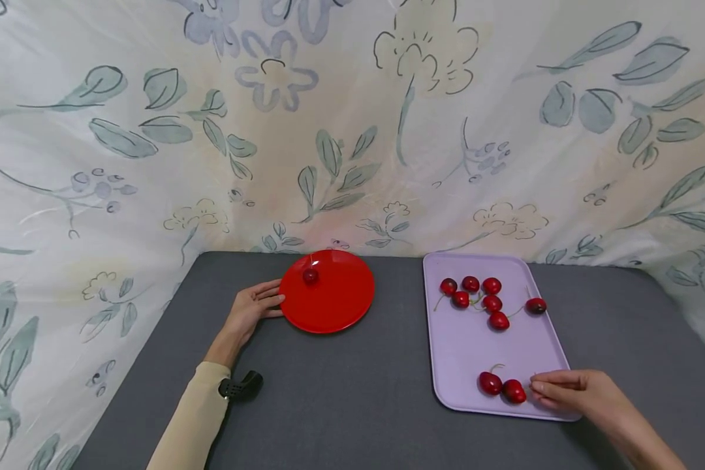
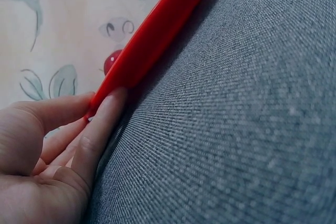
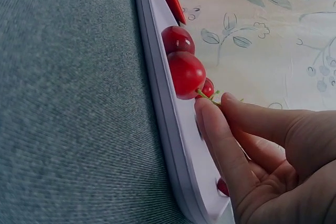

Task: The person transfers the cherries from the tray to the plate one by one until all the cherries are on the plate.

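Observation:
My left hand [image 1: 250,313] grips the left rim of a red plate [image 1: 331,303]. In the left wrist view, thumb and fingers [image 2: 94,135] pinch the plate's edge. A single dark-red cherry [image 1: 310,276] lies on the plate. Over the lower right corner of a lilac tray [image 1: 458,352], my right hand [image 1: 590,395] pinches the green stem of a cherry [image 1: 514,391]. The right wrist view shows that stem [image 3: 206,97] between thumb and forefinger, with the cherry against another cherry [image 1: 490,384]. Whether the pinched cherry touches the tray is hard to tell.
Several more cherries [image 1: 491,303] cluster in the tray's upper half, and one cherry [image 1: 536,306] sits by its right rim. Plate and tray stand apart on a dark grey table [image 1: 364,398]. Behind it hangs a flower-patterned sheet [image 1: 341,98].

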Tool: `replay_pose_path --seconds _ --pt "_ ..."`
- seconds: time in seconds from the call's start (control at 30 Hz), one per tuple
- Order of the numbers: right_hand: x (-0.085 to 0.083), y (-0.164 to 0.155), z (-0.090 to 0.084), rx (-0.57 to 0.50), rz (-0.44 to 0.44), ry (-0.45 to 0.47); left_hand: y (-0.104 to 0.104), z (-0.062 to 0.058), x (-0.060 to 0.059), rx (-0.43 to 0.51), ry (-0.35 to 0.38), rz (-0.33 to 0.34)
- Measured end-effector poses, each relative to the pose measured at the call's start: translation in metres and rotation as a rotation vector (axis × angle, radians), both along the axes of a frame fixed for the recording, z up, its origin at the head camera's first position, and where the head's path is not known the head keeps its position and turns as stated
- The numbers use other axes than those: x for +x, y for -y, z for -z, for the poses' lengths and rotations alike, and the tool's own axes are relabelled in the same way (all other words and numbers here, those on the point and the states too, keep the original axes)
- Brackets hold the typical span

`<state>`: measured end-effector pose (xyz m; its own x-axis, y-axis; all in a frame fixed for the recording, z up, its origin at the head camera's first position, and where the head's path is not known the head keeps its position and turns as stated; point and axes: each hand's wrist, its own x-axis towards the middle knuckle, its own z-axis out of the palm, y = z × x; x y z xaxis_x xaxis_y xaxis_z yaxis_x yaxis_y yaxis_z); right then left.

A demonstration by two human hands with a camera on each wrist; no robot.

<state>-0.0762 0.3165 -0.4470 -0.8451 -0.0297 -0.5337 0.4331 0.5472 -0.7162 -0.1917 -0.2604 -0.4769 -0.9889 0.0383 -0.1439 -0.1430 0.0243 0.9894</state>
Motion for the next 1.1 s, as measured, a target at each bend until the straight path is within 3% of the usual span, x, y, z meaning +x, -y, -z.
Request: replay_pose_path --seconds 0.17,0.33,0.5,0.8,0.93,1.1 --pt "-0.002 0.002 -0.001 0.004 0.013 -0.013 0.0 0.001 0.001 0.001 -0.007 0.0" --pt "-0.003 0.005 -0.004 -0.073 0.045 -0.039 0.0 0.001 0.002 0.004 -0.01 0.002" --pt "-0.005 0.009 -0.008 -0.181 0.041 -0.088 0.0 0.001 0.001 -0.001 0.001 -0.008" --pt "-0.017 0.019 -0.024 -0.245 0.052 -0.21 -0.001 0.001 -0.001 0.007 0.015 -0.016" --pt "-0.028 0.028 -0.028 -0.348 0.079 -0.253 0.0 0.0 -0.002 0.002 0.013 -0.022" --pt "-0.042 0.038 -0.024 -0.618 0.146 -0.207 0.001 -0.001 -0.002 -0.005 0.013 -0.021"
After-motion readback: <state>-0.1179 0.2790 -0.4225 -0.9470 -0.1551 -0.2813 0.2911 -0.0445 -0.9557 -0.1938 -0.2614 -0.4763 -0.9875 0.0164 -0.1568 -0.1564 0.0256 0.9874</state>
